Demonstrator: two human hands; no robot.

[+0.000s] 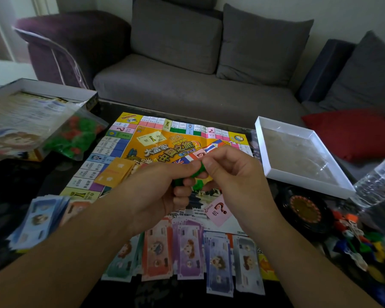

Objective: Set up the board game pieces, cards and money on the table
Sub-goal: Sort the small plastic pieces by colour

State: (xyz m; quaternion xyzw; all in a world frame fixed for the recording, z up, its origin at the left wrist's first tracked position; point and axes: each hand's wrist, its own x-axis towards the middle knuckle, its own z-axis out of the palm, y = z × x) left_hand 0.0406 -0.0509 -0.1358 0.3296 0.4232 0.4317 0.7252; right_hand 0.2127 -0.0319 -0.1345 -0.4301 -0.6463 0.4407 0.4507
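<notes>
While the sofa point(187, 70) fills the far side of the room, the dark glass desk point(20, 181) in front of it carries everything for the game. Largest on it is the game board point(125, 138), a creased paper sheet lying flat at the centre. At the far left an open box point(42, 90) holds a clear bag of red and green houses point(76, 138); at the right lies a shallow white box lid point(307, 174), with a black spinner wheel point(305, 207) and a loose heap of coloured pawns point(360, 241) nearer the person. Banknotes point(187, 247) lie in sorted rows along the near board edge, with a blue stack point(40, 218) at the left and an orange card deck point(116, 170) on the board.

Above the board's middle, the left hand point(165, 192) curls round several small green pieces point(198, 172), and the right hand point(229, 170) pinches one of them between thumb and forefinger.

A piece could slip from that pinch and bounce across the notes or off the glass, since the plastic is small and probably slick. A sweeping forearm could also scatter the note rows.

Open room lies mainly on the board's centre and far half; the near and right edges are crowded, and the desk's left front stays dark and hard to read.
</notes>
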